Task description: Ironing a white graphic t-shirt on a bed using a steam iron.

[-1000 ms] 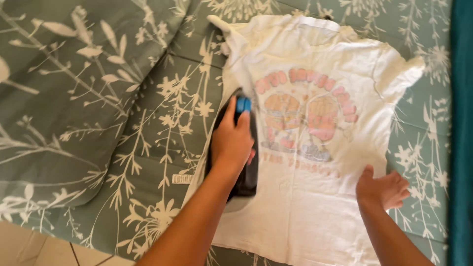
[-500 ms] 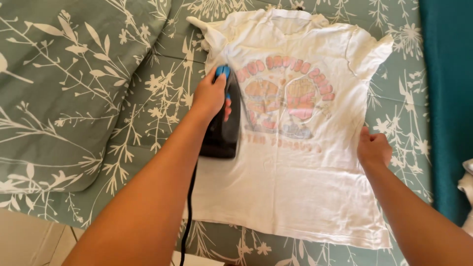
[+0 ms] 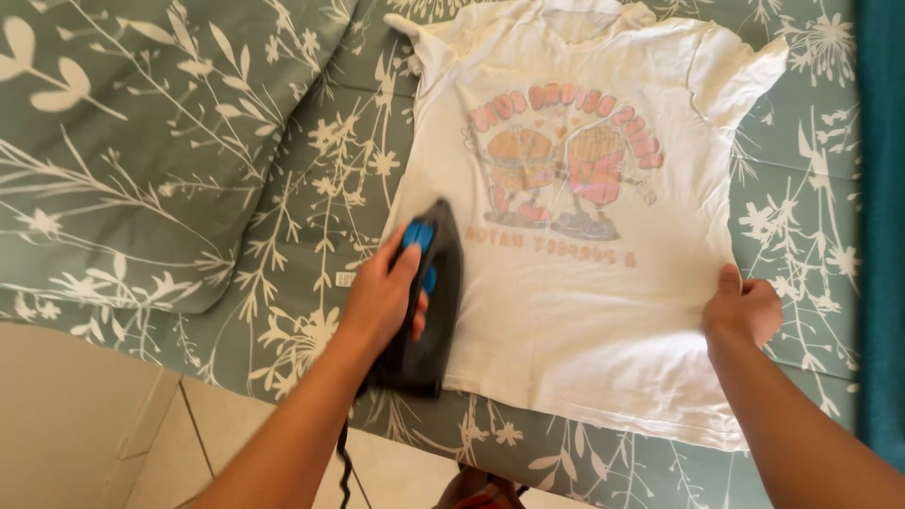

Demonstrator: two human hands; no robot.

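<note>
A white T-shirt (image 3: 584,320) with a pink and orange cartoon print lies flat on a green bed sheet (image 3: 311,217) patterned with white plants. My left hand (image 3: 382,297) grips the handle of a black iron with blue buttons (image 3: 429,302), which rests on the shirt's lower left side near the hem. My right hand (image 3: 745,311) pinches the shirt's right edge and holds it down.
A pillow (image 3: 123,141) in the same green print lies at the left. The iron's black cord (image 3: 345,467) hangs down over the bed's front edge to a pale tiled floor (image 3: 85,424). A teal surface (image 3: 881,207) runs along the right.
My left hand has drawn the iron back from the shirt's upper left toward its lower left edge. My right hand still holds the right side.
</note>
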